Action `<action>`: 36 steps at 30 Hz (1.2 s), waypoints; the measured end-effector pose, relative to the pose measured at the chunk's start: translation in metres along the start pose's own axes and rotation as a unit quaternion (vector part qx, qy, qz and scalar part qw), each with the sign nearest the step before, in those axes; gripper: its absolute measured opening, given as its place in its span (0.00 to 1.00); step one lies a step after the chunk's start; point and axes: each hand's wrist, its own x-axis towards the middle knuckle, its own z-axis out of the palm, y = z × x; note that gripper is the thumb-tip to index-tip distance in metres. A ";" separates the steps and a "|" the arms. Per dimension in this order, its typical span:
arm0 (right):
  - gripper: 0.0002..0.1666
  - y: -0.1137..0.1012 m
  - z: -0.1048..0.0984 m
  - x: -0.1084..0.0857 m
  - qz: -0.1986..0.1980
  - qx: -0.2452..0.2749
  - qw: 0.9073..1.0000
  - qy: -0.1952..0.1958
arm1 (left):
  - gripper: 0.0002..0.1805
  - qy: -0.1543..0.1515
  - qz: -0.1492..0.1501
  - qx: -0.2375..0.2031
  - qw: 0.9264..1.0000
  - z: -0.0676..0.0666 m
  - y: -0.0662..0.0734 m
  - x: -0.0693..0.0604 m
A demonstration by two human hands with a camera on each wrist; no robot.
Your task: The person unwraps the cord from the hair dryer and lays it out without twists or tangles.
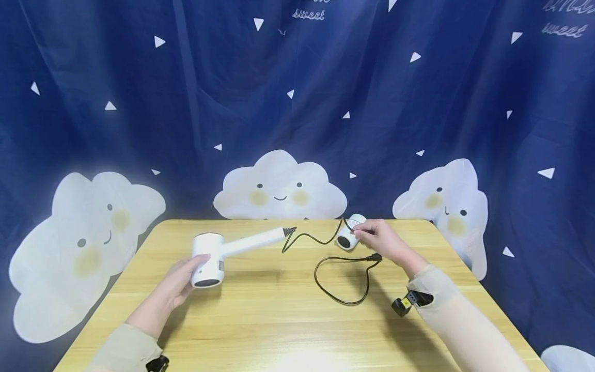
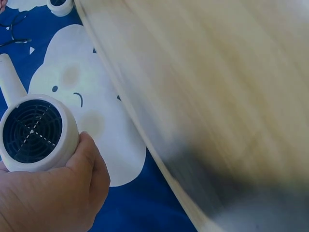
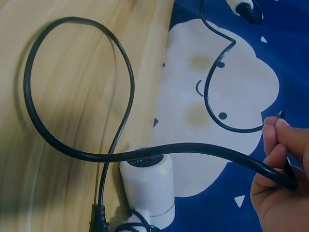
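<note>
My left hand (image 1: 178,281) grips a white hair dryer (image 1: 211,245) by its barrel, above the left part of the table. The dryer's handle points right, and a black cord (image 1: 304,234) runs from its end. In the left wrist view, the dark round grille (image 2: 33,131) faces the camera, with my fingers around the barrel. Toward the back right, my right hand (image 1: 383,240) pinches the cord between thumb and fingers. A loop of cord (image 3: 131,82) hangs below that hand, and its black plug (image 1: 374,257) dangles near it.
A second white, barrel-shaped device (image 1: 344,235) with a dark end stands near the table's back edge, beside my right hand; black cord lies about its base in the right wrist view. The wooden table (image 1: 279,320) ends before a blue curtain (image 1: 297,119) with white clouds.
</note>
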 end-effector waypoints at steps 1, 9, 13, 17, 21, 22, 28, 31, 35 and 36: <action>0.07 0.000 -0.002 -0.002 0.001 -0.004 1.000 -0.002 | 0.32 0.001 0.000 0.002 1.000 -0.001 0.001 0.000; 0.08 0.006 -0.014 -0.012 -0.002 -0.037 0.999 -0.028 | 0.33 0.010 -0.003 0.008 1.000 -0.009 0.000 -0.002; 0.08 0.006 -0.020 -0.016 -0.018 -0.068 0.997 -0.036 | 0.31 0.018 -0.005 0.009 1.000 -0.013 0.000 -0.005; 0.07 0.003 -0.027 -0.020 -0.013 -0.069 0.996 -0.045 | 0.32 0.020 -0.006 0.014 1.000 -0.018 0.000 -0.008; 0.09 0.002 -0.033 -0.026 -0.011 -0.078 0.996 -0.046 | 0.33 0.021 -0.010 0.019 1.000 -0.023 0.000 -0.009; 0.09 0.002 -0.034 -0.027 -0.011 -0.085 0.995 -0.046 | 0.33 0.022 -0.011 0.020 0.999 -0.025 -0.001 -0.010; 0.11 0.007 -0.039 -0.030 -0.025 -0.127 0.991 -0.047 | 0.27 0.024 -0.012 0.031 0.999 -0.039 -0.003 -0.012; 0.10 0.010 -0.043 -0.032 -0.025 -0.143 0.988 -0.052 | 0.25 0.018 -0.012 0.032 0.999 -0.047 -0.004 -0.013; 0.09 0.013 -0.048 -0.035 -0.029 -0.163 0.984 -0.059 | 0.21 0.011 -0.014 0.026 0.999 -0.058 -0.006 -0.016; 0.09 0.015 -0.049 -0.036 -0.032 -0.168 0.983 -0.060 | 0.20 0.009 -0.015 0.026 1.000 -0.060 -0.006 -0.017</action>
